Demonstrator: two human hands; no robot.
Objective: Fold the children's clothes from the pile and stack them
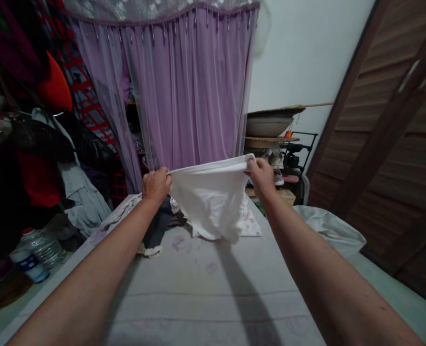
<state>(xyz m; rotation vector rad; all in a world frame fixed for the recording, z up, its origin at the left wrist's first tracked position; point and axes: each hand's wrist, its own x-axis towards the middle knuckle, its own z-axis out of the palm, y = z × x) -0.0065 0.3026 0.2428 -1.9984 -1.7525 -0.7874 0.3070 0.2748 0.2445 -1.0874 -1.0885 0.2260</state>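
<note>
Left fingers (165, 179) and right fingers (255, 166) pinch a white cloth (210, 199), partly hiding patterned fabric (252, 226) behind it.

L arm (90, 269) + R arm (314, 259) bare, outstretched near to far, converging. L hand (156, 185) left, fingers curled; R hand (262, 175) right, sl. higher, pinching.

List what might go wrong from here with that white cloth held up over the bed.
The white cloth is held only near its top corners, so if the left hand or right hand slips, that side could drop.

Its top edge is drawn taut between them; pulling harder might stretch it.

Its lower edge hangs near the dark cloth on the bed and could catch on it.
</note>
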